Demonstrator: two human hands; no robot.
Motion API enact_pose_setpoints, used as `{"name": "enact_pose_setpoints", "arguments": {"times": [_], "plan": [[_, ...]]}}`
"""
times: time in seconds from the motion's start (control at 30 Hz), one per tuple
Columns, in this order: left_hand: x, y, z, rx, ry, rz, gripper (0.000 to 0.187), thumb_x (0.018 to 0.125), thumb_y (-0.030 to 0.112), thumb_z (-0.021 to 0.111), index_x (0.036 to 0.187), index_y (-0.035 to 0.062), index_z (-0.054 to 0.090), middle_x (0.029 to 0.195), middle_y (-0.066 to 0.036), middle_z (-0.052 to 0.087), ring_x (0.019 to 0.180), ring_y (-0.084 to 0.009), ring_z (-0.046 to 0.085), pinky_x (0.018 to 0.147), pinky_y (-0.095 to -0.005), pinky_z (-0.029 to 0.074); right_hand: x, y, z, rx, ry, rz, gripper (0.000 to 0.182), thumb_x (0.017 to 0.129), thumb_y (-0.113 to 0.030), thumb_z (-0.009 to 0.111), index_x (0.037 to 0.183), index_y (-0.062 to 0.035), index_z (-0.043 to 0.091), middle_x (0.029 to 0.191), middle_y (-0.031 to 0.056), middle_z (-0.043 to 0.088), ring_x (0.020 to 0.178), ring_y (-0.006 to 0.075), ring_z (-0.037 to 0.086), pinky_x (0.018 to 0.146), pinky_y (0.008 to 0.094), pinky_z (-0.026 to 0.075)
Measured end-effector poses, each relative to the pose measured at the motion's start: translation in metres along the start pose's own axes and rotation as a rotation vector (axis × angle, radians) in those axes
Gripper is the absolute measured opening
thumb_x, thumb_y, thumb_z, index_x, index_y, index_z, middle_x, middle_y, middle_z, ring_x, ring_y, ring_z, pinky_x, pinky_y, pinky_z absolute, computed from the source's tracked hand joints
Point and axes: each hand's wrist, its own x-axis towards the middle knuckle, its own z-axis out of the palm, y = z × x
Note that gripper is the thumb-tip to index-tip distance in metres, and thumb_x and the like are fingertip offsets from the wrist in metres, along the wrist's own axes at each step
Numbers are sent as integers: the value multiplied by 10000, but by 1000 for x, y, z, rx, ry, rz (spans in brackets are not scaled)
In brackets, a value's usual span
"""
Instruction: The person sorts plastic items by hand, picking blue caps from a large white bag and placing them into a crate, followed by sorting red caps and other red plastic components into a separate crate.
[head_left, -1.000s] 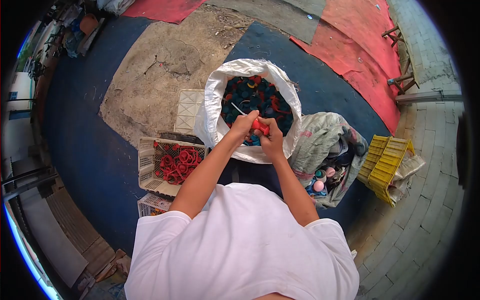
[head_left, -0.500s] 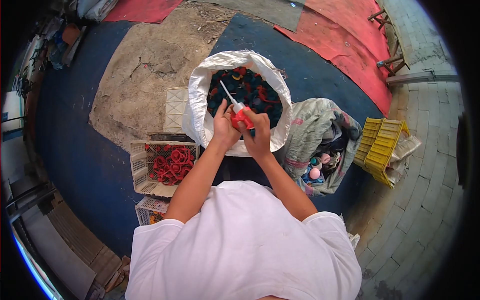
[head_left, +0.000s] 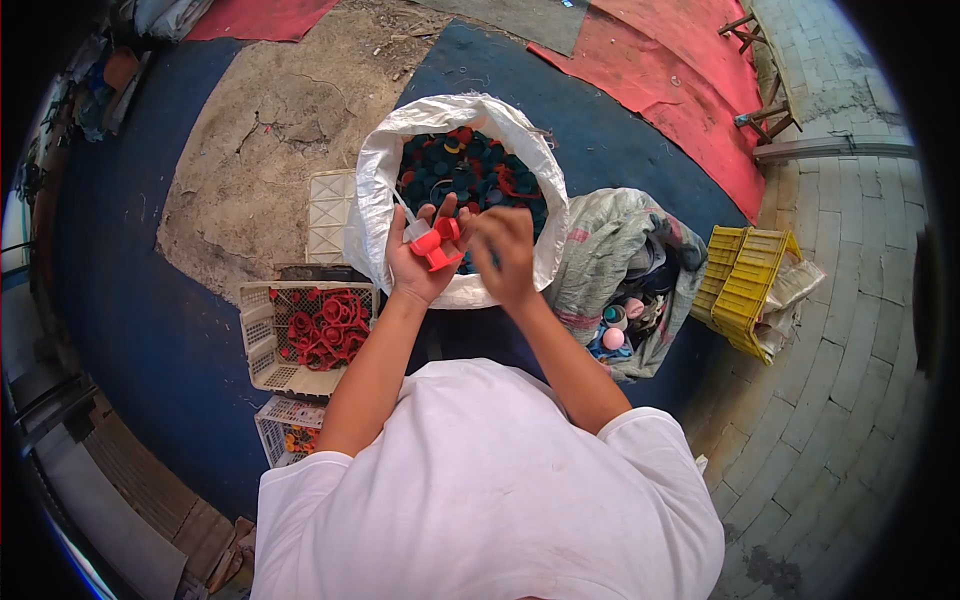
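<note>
Over the white woven sack (head_left: 378, 180) my left hand (head_left: 412, 272) is turned palm up, its fingers curled round a red plastic cap (head_left: 436, 250) with a white spout (head_left: 404, 208) sticking up on its left. A second red piece, ring-like (head_left: 447, 229), shows by the fingers of that hand. Just right of these pieces is my right hand (head_left: 506, 252), its fingers bent downward and smeared by motion. Inside the sack below lie many dark green and red plastic caps (head_left: 470, 165).
Left of the sack stands a cream crate (head_left: 258, 335) of red rings (head_left: 330, 325), with a smaller white crate (head_left: 280, 425) below it. To the right are a grey-green woven sack (head_left: 590, 245) of mixed plastic items and yellow crates (head_left: 735, 275). A pale crate (head_left: 331, 215) lies beyond.
The long white spout has swung away from upright view and the red part now rests in my left palm, showing two red pieces. My right hand has come off it, to the right.
</note>
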Motion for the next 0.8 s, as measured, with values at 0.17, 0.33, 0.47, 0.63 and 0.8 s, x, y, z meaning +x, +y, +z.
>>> {"name": "enact_pose_setpoints", "arguments": {"times": [0.17, 0.33, 0.47, 0.63, 0.8], "plan": [[-2, 2, -2, 7, 14, 27, 399, 950, 475, 667, 1033, 85, 657, 1294, -197, 646, 1182, -370, 583, 1104, -501, 460, 34, 135, 15, -158, -215, 547, 311, 880, -150, 655, 1166, -29, 680, 1066, 168, 697, 1088, 323, 671, 919, 417, 523], [-6, -2, 1, 7, 28, 39, 396, 955, 468, 661, 1054, 85, 653, 1312, -198, 628, 1179, -382, 581, 1102, -507, 462, 43, 162, 30, -594, -514, 675, 403, 867, -274, 674, 1250, -148, 662, 1216, 136, 645, 1135, 339, 649, 958, 465, 528], [-7, -1, -1, -6, 6, 47, 405, 960, 474, 652, 1059, 82, 658, 1309, -199, 624, 1181, -386, 584, 1100, -513, 464, 46, 181, 34, -660, -578, 667, 408, 860, -332, 691, 1241, -187, 670, 1246, 114, 624, 1162, 324, 643, 962, 472, 532], [-11, 0, -7, -74, -37, 39, 485, 1008, 482, 561, 1049, 19, 698, 1300, -234, 633, 1176, -414, 610, 1098, -519, 470, 44, 192, 32, -770, -610, 611, 304, 796, -371, 762, 1048, -201, 745, 1217, 101, 614, 1115, 323, 651, 938, 470, 535], [-12, 1, -9, -60, -22, 52, 487, 1013, 480, 551, 1059, 17, 694, 1300, -224, 638, 1170, -405, 618, 1097, -514, 472, 52, 176, 31, -784, -629, 604, 270, 760, -362, 793, 970, -193, 774, 1222, 91, 590, 1111, 315, 653, 923, 460, 544]]}}
